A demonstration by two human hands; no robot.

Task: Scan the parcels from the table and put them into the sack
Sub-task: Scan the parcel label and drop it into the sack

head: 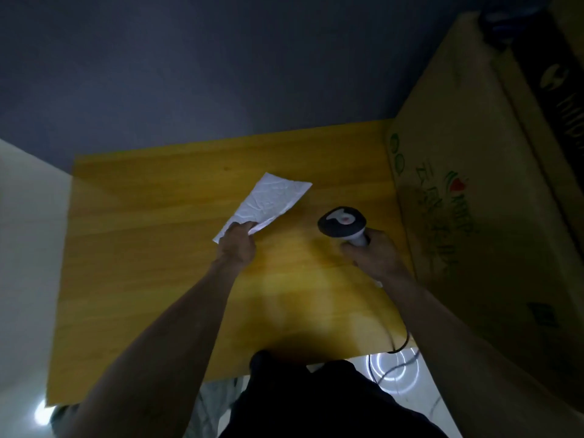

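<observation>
The left hand [238,240] pinches the near corner of 1 flat white parcel [268,202], a crinkled mailer that lies on, or is barely lifted off, the yellow wooden table [151,248], near its middle; which of the 2 cannot be told. The right hand [369,251] has its fingers wrapped round the grip of a handheld scanner [342,223], dark head up and turned toward the parcel, its cable [399,343] trailing off the near table edge. Scanner and parcel are near each other but apart. A large cardboard box [467,191] stands against the table's right side; no sack is in view. The step in hand looks like the scan itself. To do it well, the label must face the scanner window, and no label shows on the visible side, so the parcel probably needs turning over or tilting up by that pinched corner. Flattening the creased film would help the beam read cleanly; the thin corner grip may let the mailer sag, so a firmer hold along the edge seems wise. Then aim squarely, keeping the cable off the parcel
</observation>
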